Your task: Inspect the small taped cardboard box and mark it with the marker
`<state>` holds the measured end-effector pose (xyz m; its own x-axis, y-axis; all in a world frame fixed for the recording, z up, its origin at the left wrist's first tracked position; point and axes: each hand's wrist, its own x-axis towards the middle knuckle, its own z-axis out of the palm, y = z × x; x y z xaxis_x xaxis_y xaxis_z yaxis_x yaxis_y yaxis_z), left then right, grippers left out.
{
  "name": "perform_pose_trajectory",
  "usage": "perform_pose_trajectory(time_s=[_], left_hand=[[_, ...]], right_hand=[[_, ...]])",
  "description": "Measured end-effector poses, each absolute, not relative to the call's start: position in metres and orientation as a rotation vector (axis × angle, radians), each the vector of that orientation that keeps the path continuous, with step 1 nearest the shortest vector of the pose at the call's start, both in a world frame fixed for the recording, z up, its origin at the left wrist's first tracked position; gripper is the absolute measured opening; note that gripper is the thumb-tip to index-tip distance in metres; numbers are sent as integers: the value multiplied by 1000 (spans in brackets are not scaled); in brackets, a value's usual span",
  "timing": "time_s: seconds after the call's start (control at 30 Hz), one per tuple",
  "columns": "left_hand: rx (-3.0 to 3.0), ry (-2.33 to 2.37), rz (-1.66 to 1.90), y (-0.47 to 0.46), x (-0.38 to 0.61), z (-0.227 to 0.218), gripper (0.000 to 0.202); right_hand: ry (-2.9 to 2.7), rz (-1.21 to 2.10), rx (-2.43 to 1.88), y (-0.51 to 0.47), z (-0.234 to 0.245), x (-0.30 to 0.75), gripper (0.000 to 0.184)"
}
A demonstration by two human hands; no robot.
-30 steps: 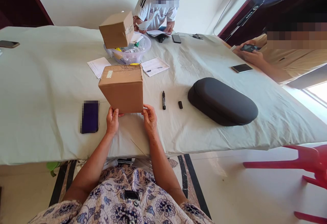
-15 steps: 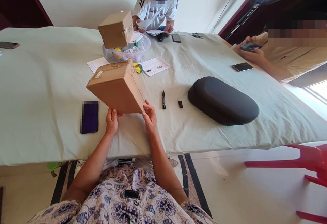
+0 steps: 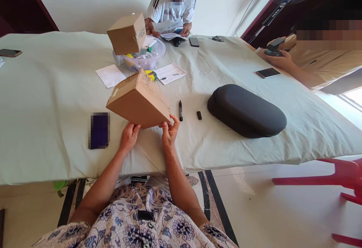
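Note:
A brown cardboard box, taped along its top edge, is tilted up over the cloth-covered table. My left hand grips its lower near edge, thumb on the front face and fingers partly hidden below. At the lower right corner, my right hand pinches the box between thumb and fingers. Right of the box lie an uncapped black marker and its black cap. A dark purple, partly blurred booklet-like item lies left of my left hand.
A black hard case sits on the right. Behind are a clear plastic basin, another cardboard box, a tape measure, papers and phones. Two people sit at the far and right sides. A red stool stands lower right.
The box has shifted right and turned in my hands, its lower right corner now nearer the marker. Both hands moved slightly right, and the left thumb changed its hold.

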<state>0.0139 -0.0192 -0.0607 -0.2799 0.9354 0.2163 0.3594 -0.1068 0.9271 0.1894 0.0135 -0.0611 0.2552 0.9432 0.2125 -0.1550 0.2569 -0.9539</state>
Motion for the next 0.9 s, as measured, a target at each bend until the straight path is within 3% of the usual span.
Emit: perform_pose_trajectory(time_s=[0.23,0.4,0.73,0.8,0.9], left_hand=[[1371,1607,1407,-18,15,-63,45],[1221,1549,1517,-18,12,-72,52],[899,1697,1993,-27,-42,-45,102],[952,1768,1977,-27,-52,-37,97],[1000,1876,1916,-26,-55,-34,75]], right_hand=[[-851,931,-1072,18,-62,191,36],[-810,932,-1070,18,-55,190,41],[-853,1058,-1074,16,-52,188,48],[-856,1085,-1067,16,-52,188,48],[-901,1130,-1052,15,-53,187,49]])
